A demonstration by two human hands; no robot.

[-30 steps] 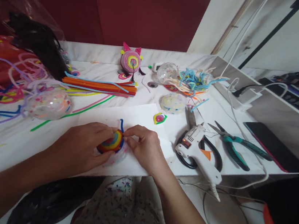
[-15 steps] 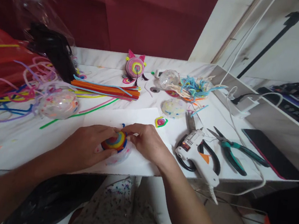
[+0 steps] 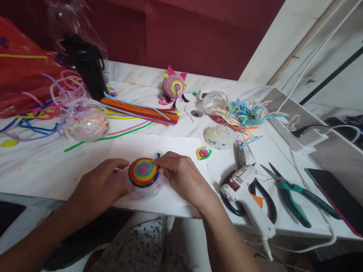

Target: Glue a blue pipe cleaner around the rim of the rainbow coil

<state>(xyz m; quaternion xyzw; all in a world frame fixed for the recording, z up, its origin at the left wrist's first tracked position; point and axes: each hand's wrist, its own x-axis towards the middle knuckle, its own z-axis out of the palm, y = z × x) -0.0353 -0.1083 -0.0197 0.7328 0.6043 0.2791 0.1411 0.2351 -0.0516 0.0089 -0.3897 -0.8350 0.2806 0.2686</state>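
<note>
A clear dome with coloured specks point(image 3: 147, 192) sits on white paper near the front edge, and a disc of coiled rings point(image 3: 143, 172) in red, blue, yellow, orange and dark blue lies on its top. My left hand point(image 3: 103, 183) holds the dome's left side, thumb at the front and fingers behind. At the disc's right edge, my right hand point(image 3: 181, 176) has its fingers pinched together beside a short dark blue end that sticks up. Beyond the paper's middle lies a small eye-shaped piece point(image 3: 203, 153) with a green and yellow outline.
A glue gun point(image 3: 244, 184) lies over black-handled scissors at the right, beside green-handled pliers point(image 3: 294, 191) and a phone point(image 3: 343, 199). Orange pipe cleaners point(image 3: 141, 110), a speckled dome point(image 3: 87, 124) and a pink eared ball point(image 3: 174, 86) stand farther back. A red bag point(image 3: 12, 76) is at the left.
The left hand has drawn back from the disc's top to the dome's left side, uncovering the rings. The right hand stays at the disc's right edge. The whole view has shifted slightly.
</note>
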